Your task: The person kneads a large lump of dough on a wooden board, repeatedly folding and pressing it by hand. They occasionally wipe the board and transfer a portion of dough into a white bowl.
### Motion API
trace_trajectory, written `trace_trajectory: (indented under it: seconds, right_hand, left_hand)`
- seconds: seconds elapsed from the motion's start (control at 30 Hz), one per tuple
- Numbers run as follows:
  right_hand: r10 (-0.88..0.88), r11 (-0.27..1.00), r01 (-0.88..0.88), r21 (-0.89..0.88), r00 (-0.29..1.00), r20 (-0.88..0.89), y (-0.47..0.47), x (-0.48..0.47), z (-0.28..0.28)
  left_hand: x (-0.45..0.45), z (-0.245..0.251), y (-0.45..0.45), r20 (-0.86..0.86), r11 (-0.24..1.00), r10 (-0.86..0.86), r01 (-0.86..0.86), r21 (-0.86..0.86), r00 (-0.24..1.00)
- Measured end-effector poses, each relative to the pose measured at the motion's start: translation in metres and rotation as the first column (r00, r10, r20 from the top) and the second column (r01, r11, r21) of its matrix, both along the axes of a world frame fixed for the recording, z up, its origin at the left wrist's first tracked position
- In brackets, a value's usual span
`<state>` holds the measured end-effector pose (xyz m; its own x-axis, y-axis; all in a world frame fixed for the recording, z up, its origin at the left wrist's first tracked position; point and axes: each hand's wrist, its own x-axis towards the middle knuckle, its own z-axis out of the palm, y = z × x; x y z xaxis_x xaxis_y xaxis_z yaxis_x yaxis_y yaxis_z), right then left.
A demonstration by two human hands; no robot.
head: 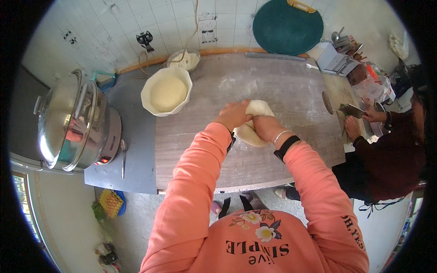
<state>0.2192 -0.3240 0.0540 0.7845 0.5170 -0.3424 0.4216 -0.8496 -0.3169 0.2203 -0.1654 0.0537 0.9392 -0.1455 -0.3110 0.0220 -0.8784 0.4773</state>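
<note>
A pale lump of dough (pixel 258 107) lies on a floured wooden board (pixel 191 153), with a crease across its middle. My left hand (pixel 234 114) grips its left side, thumb at the crease. My right hand (pixel 267 127) is curled on the dough's right side, knuckles pressed into the fold; its fingertips are hidden. Both hands nearly meet at the centre. To the left, a white faceted bowl (pixel 146 97) holds a smooth round mass of dough (pixel 168 92). Behind it, a clear bowl (pixel 196 65) contains white flour.
A lidded steamer (pixel 58 126) stands at left on an electric base (pixel 114 136) with a red light, near a spoon (pixel 123 160). A co-worker (pixel 389 153) holds a cleaver (pixel 353 110) over greens at right. A round green board (pixel 288 27) leans against the wall.
</note>
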Motion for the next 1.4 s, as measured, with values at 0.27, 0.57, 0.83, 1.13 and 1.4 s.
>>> trace_trajectory:
  seconds: [0.27,0.57,0.83,1.13,1.4]
  right_hand:
    - [-0.027,0.984,0.001,0.180,0.989,0.143,-0.042,-0.010,0.068]
    - [0.089,0.933,-0.280,0.224,0.785,0.613,-0.045,-0.078,0.003]
    - [-0.041,0.972,-0.122,0.199,0.748,0.662,-0.050,-0.100,-0.029]
    - [-0.029,0.997,-0.023,0.077,0.795,0.606,-0.041,0.016,-0.034]
    - [-0.045,0.999,0.037,0.038,0.967,0.250,-0.032,0.062,0.007]
  left_hand:
    - [-0.057,0.004,-0.013,0.311,0.961,-0.003,0.089,-0.263,0.950]
    - [-0.135,-0.002,-0.029,0.368,0.881,0.159,0.037,-0.472,0.916]
    - [-0.107,-0.021,-0.034,0.342,0.910,-0.394,0.310,0.274,0.853]
    - [-0.002,0.007,-0.031,0.017,0.953,-0.211,0.201,0.226,0.977]
    - [0.028,0.011,-0.033,-0.002,0.981,-0.122,0.121,0.150,0.992]
